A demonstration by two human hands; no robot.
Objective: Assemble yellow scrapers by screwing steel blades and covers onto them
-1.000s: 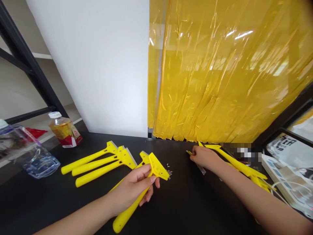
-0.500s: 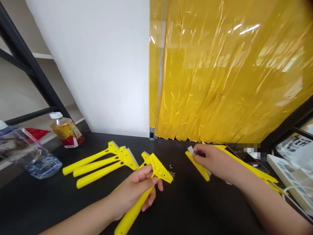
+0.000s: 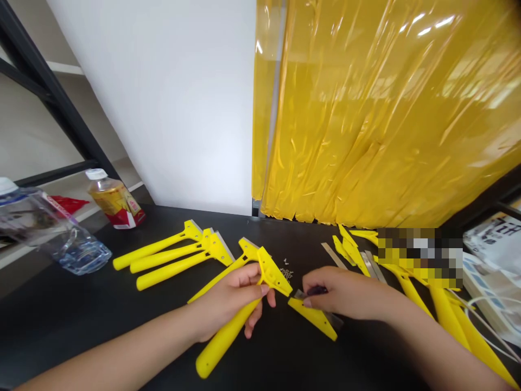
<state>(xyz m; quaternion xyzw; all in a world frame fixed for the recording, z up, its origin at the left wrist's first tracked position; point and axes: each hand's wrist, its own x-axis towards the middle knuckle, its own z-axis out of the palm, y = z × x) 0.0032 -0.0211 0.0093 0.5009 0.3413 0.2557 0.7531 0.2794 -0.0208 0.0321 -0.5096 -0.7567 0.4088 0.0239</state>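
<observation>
My left hand (image 3: 240,293) is closed round a yellow scraper handle (image 3: 228,339), whose wide head (image 3: 274,271) points up and right with no blade visible on it. To the right, my right hand (image 3: 334,293) pinches a loose yellow scraper head plate (image 3: 313,318). A metal blade (image 3: 334,321) shows along the plate's far side. Something small and dark (image 3: 317,290), mostly hidden, is also in the right fingers. Just behind the left hand's scraper lies another yellow scraper (image 3: 228,270). A little pile of screws and nuts (image 3: 286,271) sits between the hands.
Three yellow scrapers with blades (image 3: 175,259) lie at left. Bare blades (image 3: 334,255), loose yellow plates (image 3: 350,251) and more yellow handles (image 3: 409,290) lie at right. A water bottle (image 3: 77,255) and a juice bottle (image 3: 116,201) stand left. A yellow plastic curtain (image 3: 325,163) hangs behind.
My right hand has come left and nearer with the yellow head plate, towards the scraper in my left hand. My left hand keeps its hold. The view has shifted slightly.
</observation>
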